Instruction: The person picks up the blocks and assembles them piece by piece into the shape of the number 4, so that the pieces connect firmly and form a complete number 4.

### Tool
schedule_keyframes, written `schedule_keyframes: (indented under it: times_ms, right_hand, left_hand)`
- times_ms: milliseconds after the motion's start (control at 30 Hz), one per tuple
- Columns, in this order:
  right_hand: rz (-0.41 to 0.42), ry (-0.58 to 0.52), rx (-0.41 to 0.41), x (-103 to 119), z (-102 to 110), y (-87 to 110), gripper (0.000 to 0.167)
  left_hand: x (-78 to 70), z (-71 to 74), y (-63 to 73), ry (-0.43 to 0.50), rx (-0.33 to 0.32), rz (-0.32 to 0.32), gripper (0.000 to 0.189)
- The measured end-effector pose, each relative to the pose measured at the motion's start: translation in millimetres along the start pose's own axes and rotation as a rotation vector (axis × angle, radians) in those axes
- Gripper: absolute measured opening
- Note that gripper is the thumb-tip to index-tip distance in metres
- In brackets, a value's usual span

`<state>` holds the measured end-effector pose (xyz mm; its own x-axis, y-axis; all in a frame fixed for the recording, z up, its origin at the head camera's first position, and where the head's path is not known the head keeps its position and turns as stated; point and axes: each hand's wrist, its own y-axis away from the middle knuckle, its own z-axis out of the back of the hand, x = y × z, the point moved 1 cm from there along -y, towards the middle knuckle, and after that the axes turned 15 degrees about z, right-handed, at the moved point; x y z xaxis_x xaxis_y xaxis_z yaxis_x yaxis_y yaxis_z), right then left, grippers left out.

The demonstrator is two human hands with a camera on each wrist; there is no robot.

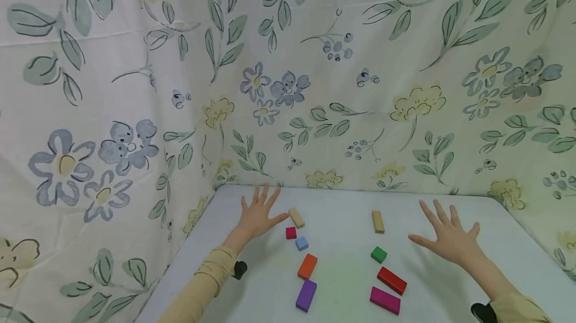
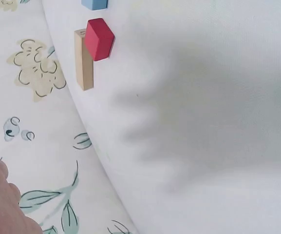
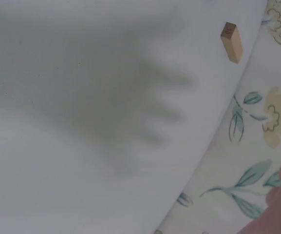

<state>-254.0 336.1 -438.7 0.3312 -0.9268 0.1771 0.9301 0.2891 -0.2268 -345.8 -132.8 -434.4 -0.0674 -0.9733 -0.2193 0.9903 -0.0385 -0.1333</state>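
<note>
Nine blocks lie unstacked in two loose columns on the table, between the empty, spread-fingered left hand and right hand; handling seems either finished or unstarted.

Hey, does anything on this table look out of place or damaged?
No, nothing stands out. The blocks lie on the table in two loose rows, five on the left and four on the right, at differing angles, but none looks broken. The left hand and right hand hover empty.
</note>
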Motion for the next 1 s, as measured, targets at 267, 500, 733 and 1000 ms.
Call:
schedule_keyframes:
  times_ms: [267, 500, 733, 1000]
  right_hand:
    - [0.019, -0.071, 0.013, 5, -1, 3.8, 0.105]
    - [0.067, -0.108, 0.007, 10, -1, 5.2, 0.104]
    - [0.118, -0.189, -0.009, 15, 0, 6.6, 0.103]
    - [0.158, -0.311, 0.028, 21, 2, 6.4, 0.101]
  left_hand:
    - [-6.0, -3.6, 2.9, 0.021, 0.001, -0.038, 0.082]
    - [-11.3, -7.6, 5.5, 0.066, 0.029, -0.076, 0.083]
    - [-17.1, -9.3, 12.9, 0.11, 0.052, -0.122, 0.081]
    - [-25.9, -6.9, 21.2, 0.183, 0.114, -0.14, 0.076]
